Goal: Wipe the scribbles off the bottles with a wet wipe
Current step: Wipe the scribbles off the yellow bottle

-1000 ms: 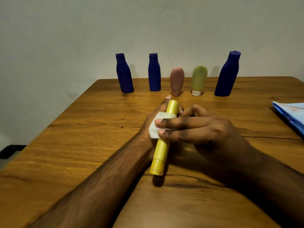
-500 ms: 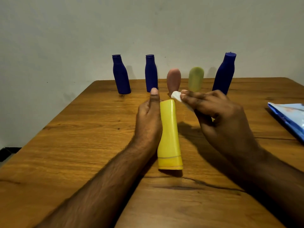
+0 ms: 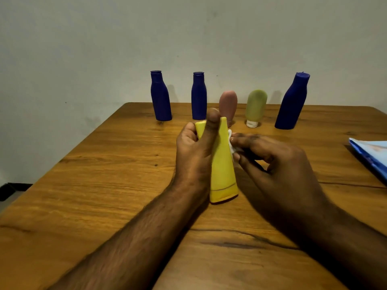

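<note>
So the person has the yellow tube (image 3: 223, 164) standing cap-down on the wooden tabletop (image 3: 104, 174), roughly in the middle and on the near side of the row of other bottles. The left hand (image 3: 194, 151) has its grip wrapped round the upper part of the tube, thumb lying up the front face almost to the flat crimped end, fingers curled round the back. The right hand (image 3: 272, 155) is just to the right of the tube, pinching a small bunched white wet wipe (image 3: 231, 141) between thumb and fingertips, and the wipe sits right against the tube's upper right edge. Can't make out any scribbles on the tube's visible face, the thumb covers a good chunk of it.

Along the far edge near the wall there's a line of upright bottles: a dark blue bottle (image 3: 160, 97) on the left, a second blue bottle (image 3: 198, 96) beside it, then a pink tube (image 3: 228, 104) partly hidden behind the left thumb, a green tube (image 3: 256, 106) on its white cap, and a taller blue bottle (image 3: 293, 101) at the right end. All well apart from the hands. A blue packet (image 3: 371, 152) lies at the right edge of the tabletop, cut off by the frame.
</note>
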